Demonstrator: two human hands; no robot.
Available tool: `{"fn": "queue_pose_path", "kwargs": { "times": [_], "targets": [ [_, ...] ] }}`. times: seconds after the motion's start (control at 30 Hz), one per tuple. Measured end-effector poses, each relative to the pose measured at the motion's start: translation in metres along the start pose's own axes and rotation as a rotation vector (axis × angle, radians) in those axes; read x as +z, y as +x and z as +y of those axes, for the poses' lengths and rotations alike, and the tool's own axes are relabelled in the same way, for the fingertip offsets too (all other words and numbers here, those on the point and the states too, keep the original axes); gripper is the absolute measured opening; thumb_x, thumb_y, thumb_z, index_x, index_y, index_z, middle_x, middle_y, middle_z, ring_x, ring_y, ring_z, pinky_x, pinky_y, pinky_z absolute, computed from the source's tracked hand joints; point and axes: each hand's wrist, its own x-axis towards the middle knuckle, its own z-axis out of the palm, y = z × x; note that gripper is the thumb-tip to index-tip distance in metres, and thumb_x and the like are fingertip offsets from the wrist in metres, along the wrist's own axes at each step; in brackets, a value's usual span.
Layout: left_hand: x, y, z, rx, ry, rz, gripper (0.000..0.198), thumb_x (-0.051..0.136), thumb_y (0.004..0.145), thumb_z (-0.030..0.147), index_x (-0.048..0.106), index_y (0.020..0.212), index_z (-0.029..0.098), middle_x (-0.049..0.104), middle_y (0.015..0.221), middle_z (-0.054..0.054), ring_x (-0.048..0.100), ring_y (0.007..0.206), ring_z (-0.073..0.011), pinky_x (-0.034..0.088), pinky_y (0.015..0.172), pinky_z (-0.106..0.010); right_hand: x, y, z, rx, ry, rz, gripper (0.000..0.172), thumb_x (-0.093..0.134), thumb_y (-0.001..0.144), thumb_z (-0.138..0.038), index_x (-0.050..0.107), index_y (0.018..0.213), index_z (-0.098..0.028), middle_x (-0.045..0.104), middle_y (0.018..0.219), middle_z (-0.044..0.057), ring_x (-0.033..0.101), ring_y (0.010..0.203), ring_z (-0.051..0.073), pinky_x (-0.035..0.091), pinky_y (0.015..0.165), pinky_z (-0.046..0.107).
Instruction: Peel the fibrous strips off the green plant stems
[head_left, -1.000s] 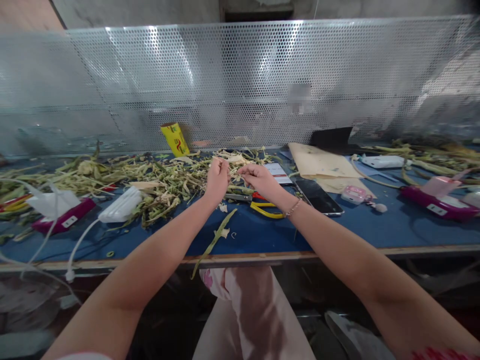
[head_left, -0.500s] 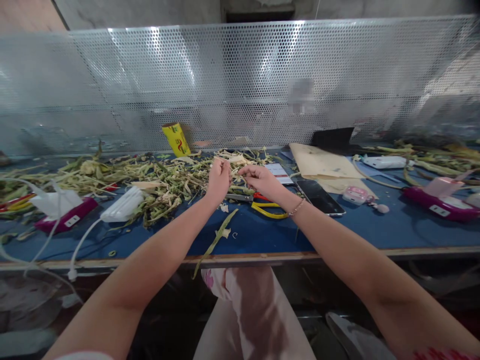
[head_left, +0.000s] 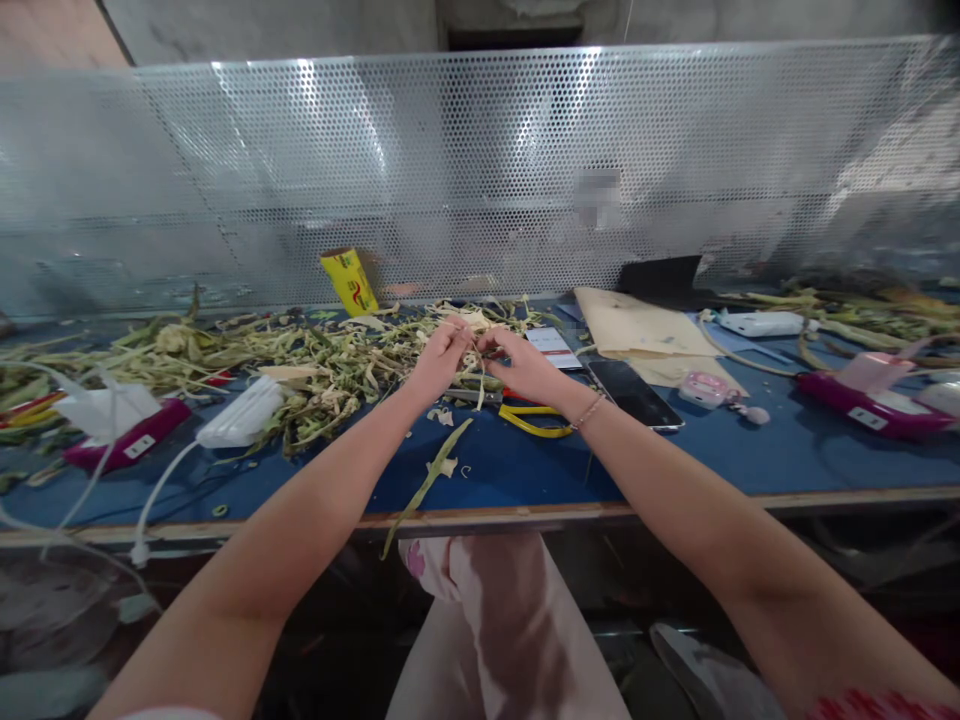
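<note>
My left hand (head_left: 436,361) and my right hand (head_left: 523,364) meet over the blue table (head_left: 675,460), fingers pinched together on a thin green plant strip (head_left: 480,378) that hangs down between them. Just beyond them lies a pile of green and pale plant trimmings (head_left: 300,362). Under my right hand lie yellow-handled pliers (head_left: 534,420). A long green stem (head_left: 431,480) lies across the table's front edge below my left hand.
A perforated metal screen (head_left: 480,170) stands behind the table. A yellow roll (head_left: 349,280), a black phone (head_left: 634,393), brown paper (head_left: 637,325), a white charger with cable (head_left: 240,415), magenta devices (head_left: 874,405) and more stems (head_left: 847,310) lie around. My lap is below.
Both hands came closer together and slightly lower, fingertips now touching; a thin strip now hangs between them. The camera shifted a little.
</note>
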Motion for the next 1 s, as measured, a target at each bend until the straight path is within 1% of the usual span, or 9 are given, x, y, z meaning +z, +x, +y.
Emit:
{"fn": "queue_pose_path", "kwargs": {
  "times": [0.07, 0.23, 0.37, 0.5, 0.63, 0.73, 0.8, 0.87, 1.0],
  "targets": [
    [-0.001, 0.001, 0.0, 0.032, 0.044, 0.022, 0.041, 0.049, 0.072, 0.058, 0.042, 0.068, 0.018, 0.036, 0.06, 0.004, 0.031, 0.047, -0.0057, 0.028, 0.046, -0.021, 0.001, 0.001, 0.0, 0.004, -0.014, -0.007, 0.002, 0.046, 0.072, -0.018, 0.045, 0.074, -0.02, 0.052, 0.079, 0.003, 0.049, 0.078, 0.015, 0.041, 0.075, 0.032],
    [-0.002, 0.002, 0.0, 0.103, 0.083, -0.002, 0.041, 0.048, 0.072, 0.058, 0.045, 0.067, 0.017, 0.042, 0.065, 0.002, 0.036, 0.055, -0.0076, 0.032, 0.052, -0.022, 0.001, -0.001, -0.005, 0.001, 0.01, -0.05, 0.006, 0.042, 0.069, -0.014, 0.041, 0.069, -0.02, 0.047, 0.067, -0.002, 0.043, 0.062, 0.011, 0.037, 0.063, 0.026],
    [0.0, 0.0, 0.002, 0.043, 0.021, -0.047, 0.042, 0.051, 0.069, 0.059, 0.047, 0.071, 0.018, 0.042, 0.06, 0.003, 0.038, 0.053, -0.0086, 0.032, 0.051, -0.023, 0.001, -0.002, -0.005, 0.08, 0.097, -0.021, 0.007, 0.045, 0.069, -0.016, 0.041, 0.069, -0.021, 0.046, 0.061, -0.004, 0.043, 0.056, 0.01, 0.035, 0.057, 0.024],
    [-0.001, 0.0, 0.002, -0.005, 0.035, -0.043, 0.042, 0.058, 0.064, 0.057, 0.052, 0.071, 0.016, 0.043, 0.057, 0.003, 0.034, 0.049, -0.0073, 0.026, 0.048, -0.023, 0.001, 0.0, -0.004, 0.112, 0.22, 0.01, 0.005, 0.044, 0.072, -0.016, 0.043, 0.072, -0.021, 0.052, 0.063, -0.003, 0.05, 0.059, 0.011, 0.039, 0.061, 0.026],
    [-0.005, 0.003, -0.002, -0.046, 0.157, -0.08, 0.04, 0.056, 0.067, 0.054, 0.051, 0.058, 0.016, 0.037, 0.05, 0.004, 0.03, 0.046, -0.0072, 0.022, 0.046, -0.024, -0.002, 0.002, -0.006, 0.107, 0.049, 0.016, 0.012, 0.041, 0.072, -0.01, 0.043, 0.068, -0.021, 0.05, 0.058, -0.003, 0.046, 0.057, 0.013, 0.037, 0.06, 0.027],
    [-0.007, 0.005, -0.006, -0.066, 0.179, -0.133, 0.04, 0.054, 0.07, 0.051, 0.05, 0.053, 0.015, 0.043, 0.051, 0.002, 0.037, 0.048, -0.0082, 0.028, 0.049, -0.024, -0.002, 0.002, -0.002, 0.046, -0.111, 0.066, 0.014, 0.04, 0.072, -0.008, 0.041, 0.067, -0.021, 0.048, 0.064, 0.0, 0.044, 0.062, 0.014, 0.034, 0.062, 0.028],
    [-0.005, 0.004, -0.007, -0.084, 0.134, -0.149, 0.038, 0.055, 0.07, 0.049, 0.049, 0.054, 0.015, 0.047, 0.052, 0.001, 0.04, 0.05, -0.0084, 0.031, 0.051, -0.024, -0.002, 0.002, 0.001, 0.024, -0.181, 0.081, 0.013, 0.038, 0.072, -0.008, 0.039, 0.069, -0.021, 0.047, 0.068, 0.001, 0.042, 0.064, 0.015, 0.033, 0.062, 0.029],
    [-0.002, 0.003, -0.005, -0.131, 0.049, -0.144, 0.035, 0.057, 0.07, 0.045, 0.047, 0.056, 0.015, 0.045, 0.05, 0.002, 0.039, 0.048, -0.0074, 0.032, 0.05, -0.023, -0.002, 0.001, 0.004, 0.007, -0.228, 0.072, 0.013, 0.036, 0.074, -0.009, 0.037, 0.072, -0.021, 0.045, 0.068, 0.002, 0.04, 0.063, 0.015, 0.032, 0.06, 0.029],
    [0.001, -0.001, 0.004, -0.257, -0.198, -0.138, 0.031, 0.061, 0.069, 0.037, 0.04, 0.06, 0.016, 0.03, 0.045, 0.009, 0.027, 0.039, -0.0027, 0.025, 0.042, -0.018, -0.003, -0.002, -0.001, -0.064, -0.285, 0.059, 0.01, 0.033, 0.077, -0.011, 0.033, 0.074, -0.021, 0.04, 0.065, 0.001, 0.036, 0.059, 0.015, 0.029, 0.058, 0.028]
  ]
}}
